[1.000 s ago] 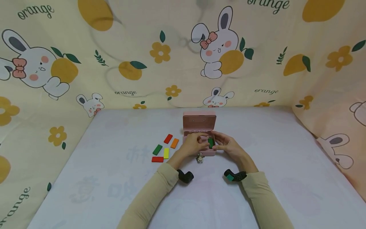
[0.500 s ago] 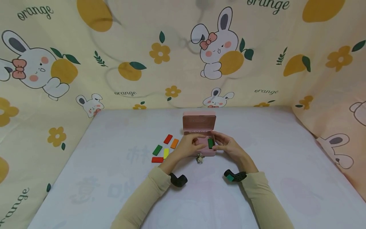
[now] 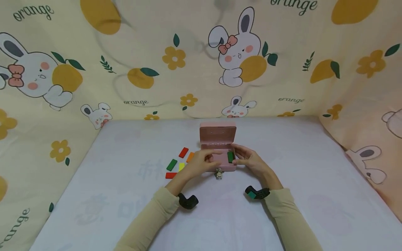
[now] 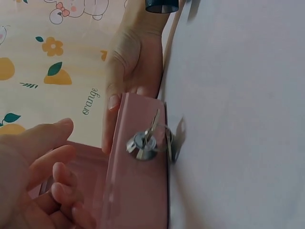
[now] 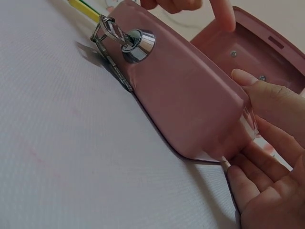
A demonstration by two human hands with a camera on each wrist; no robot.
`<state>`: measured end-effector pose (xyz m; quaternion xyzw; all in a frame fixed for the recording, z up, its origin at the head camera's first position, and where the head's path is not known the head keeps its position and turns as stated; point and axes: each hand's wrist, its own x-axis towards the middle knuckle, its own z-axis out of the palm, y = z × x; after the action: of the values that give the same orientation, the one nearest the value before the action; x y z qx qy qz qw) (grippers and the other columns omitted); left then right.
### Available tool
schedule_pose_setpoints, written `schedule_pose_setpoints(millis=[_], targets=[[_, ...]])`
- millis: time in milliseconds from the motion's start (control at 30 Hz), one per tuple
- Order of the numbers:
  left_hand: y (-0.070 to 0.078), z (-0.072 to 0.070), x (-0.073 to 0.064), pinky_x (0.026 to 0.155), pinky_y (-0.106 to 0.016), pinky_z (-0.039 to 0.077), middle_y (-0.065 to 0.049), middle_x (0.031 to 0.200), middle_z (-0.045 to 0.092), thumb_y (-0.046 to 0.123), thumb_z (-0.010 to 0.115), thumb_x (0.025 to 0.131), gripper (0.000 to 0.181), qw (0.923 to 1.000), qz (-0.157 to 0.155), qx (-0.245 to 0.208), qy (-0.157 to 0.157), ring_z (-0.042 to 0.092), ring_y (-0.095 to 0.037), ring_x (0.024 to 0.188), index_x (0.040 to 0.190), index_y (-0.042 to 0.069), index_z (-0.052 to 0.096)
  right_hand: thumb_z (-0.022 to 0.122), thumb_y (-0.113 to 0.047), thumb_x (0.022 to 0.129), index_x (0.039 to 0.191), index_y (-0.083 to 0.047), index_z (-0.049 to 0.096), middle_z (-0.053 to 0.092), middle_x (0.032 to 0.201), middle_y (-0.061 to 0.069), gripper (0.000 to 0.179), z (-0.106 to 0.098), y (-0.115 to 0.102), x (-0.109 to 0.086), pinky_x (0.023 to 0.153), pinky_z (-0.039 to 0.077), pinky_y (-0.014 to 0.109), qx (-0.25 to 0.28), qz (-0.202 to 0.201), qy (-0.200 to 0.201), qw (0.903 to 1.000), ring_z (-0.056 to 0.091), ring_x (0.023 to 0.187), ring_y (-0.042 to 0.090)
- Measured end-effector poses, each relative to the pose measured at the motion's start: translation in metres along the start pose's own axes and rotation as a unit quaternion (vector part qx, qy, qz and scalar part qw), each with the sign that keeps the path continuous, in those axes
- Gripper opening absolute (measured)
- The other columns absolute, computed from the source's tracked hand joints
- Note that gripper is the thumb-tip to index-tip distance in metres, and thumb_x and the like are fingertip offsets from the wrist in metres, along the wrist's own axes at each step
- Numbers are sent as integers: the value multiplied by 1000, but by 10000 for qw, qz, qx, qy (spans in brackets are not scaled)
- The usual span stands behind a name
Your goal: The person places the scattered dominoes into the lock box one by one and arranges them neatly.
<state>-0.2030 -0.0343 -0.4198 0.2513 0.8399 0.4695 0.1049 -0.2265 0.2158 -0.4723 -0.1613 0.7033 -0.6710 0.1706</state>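
A pink metal cash box [image 3: 218,135] stands on the table with its lid raised. A green block [image 3: 230,157] lies inside it at the right side. My right hand [image 3: 252,161] grips the box's right side, thumb at the rim and fingers along the outer wall, as the right wrist view shows. My left hand [image 3: 198,164] hovers over the left part of the box, fingers loosely bent and nothing in them. From the front lock [image 4: 143,144] hangs a key on a ring, with a small silver charm [image 3: 218,173] below.
Left of the box lie several loose blocks: a red block [image 3: 183,152], an orange block [image 3: 190,157], a green one, a yellow block [image 3: 181,167] and another red one, some partly behind my left hand. A rabbit-print cloth [image 3: 176,83] rises behind the white-covered table [image 3: 125,139].
My left hand has drawn back leftward from near the green block, its fingers spreading apart. The right hand stays at the box's side, and the green block stays inside.
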Motion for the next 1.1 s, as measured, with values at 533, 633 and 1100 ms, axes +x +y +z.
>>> schedule_pose_setpoints(millis=[533,633,1100], targets=[[-12,-28,-25,56,-16,28,-3,73,48,13,69,87,38,9991,-37,108,405,37,-9,63,124,3,64,69,1,83,148,7,25,19,158,27,79,0,1,2,104,34,6,102,-60,-39,9999,13,148,40],[-17,-34,-30,56,-16,28,-1,73,48,13,70,87,39,9987,-96,173,472,36,-8,62,124,3,64,68,2,83,148,7,25,19,157,28,78,0,2,2,104,34,7,117,-94,-54,9999,13,148,40],[-38,-51,-46,58,-16,32,-2,76,50,18,70,88,38,9988,-186,65,457,40,-6,64,122,2,64,69,0,84,149,6,25,19,158,26,79,0,2,2,103,35,6,171,0,-5,9999,12,148,40]])
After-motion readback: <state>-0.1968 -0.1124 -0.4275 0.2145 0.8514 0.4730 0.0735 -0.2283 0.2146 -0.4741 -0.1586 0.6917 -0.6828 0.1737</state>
